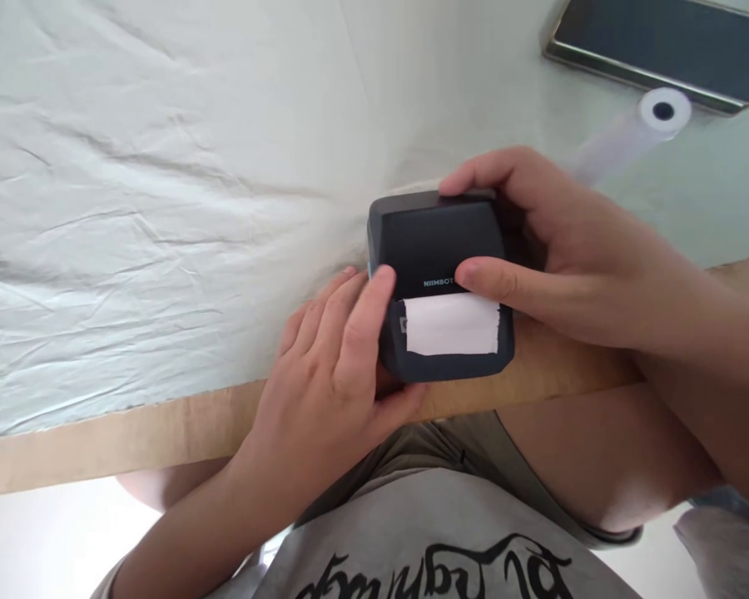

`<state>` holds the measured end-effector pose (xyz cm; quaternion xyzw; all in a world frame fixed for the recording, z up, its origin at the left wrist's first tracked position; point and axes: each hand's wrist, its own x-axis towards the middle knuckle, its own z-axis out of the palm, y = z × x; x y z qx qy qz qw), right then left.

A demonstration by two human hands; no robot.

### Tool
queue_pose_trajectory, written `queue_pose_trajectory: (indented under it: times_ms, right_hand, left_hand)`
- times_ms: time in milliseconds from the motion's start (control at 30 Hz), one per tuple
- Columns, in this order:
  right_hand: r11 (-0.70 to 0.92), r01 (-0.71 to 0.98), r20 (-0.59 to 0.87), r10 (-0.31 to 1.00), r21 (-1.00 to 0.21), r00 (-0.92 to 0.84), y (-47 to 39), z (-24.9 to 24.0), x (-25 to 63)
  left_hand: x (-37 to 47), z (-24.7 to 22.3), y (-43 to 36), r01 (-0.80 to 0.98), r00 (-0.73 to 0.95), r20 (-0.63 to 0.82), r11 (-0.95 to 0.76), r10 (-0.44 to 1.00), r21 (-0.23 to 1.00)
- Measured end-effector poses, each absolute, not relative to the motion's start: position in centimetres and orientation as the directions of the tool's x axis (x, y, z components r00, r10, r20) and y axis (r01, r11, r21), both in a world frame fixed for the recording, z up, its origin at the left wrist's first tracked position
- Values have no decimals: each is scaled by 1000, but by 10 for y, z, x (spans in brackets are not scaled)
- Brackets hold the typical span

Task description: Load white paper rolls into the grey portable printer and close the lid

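Observation:
A small black label printer (440, 241) marked NIIMBOT is held over the table's front edge. A short strip of white paper (453, 324) with a ragged right edge sticks out of its front slot. My left hand (330, 358) wraps the printer's left side and lower corner, thumb under the front. My right hand (555, 241) grips the right side, its thumb on the lid beside the lettering and its fingers at the back edge. The printer's underside is hidden.
A white paper roll (624, 133) with a dark core lies at the right, beside a dark-screened phone (667, 50) at the upper right. Wrinkled pale cloth (162, 183) covers the table, with a bare wooden edge (162, 433) nearest my lap.

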<state>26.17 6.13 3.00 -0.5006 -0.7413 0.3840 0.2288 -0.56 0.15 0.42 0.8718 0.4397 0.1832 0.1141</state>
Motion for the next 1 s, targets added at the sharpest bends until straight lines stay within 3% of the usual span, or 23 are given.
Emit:
queue_pose_trajectory:
  times_ms: [167, 300, 500, 767, 1000]
  right_hand:
    - [327, 731, 69, 931, -599, -359, 49, 28, 274]
    - [331, 713, 19, 913, -618, -408, 50, 24, 279]
    - [349, 696, -31, 882, -627, -471, 55, 22, 281]
    - [508, 664, 166, 845, -549, -509, 52, 15, 275]
    - [487, 592, 158, 840, -642, -519, 57, 13, 276]
  left_hand:
    - [-8, 3, 5, 720, 555, 188, -582, 810, 378]
    - [-9, 1, 7, 735, 567, 181, -593, 804, 330]
    - [-8, 1, 5, 766, 506, 157, -526, 848, 370]
    - [-9, 5, 8, 744, 486, 209, -527, 849, 410]
    - [-6, 11, 11, 749, 469, 169, -492, 867, 443]
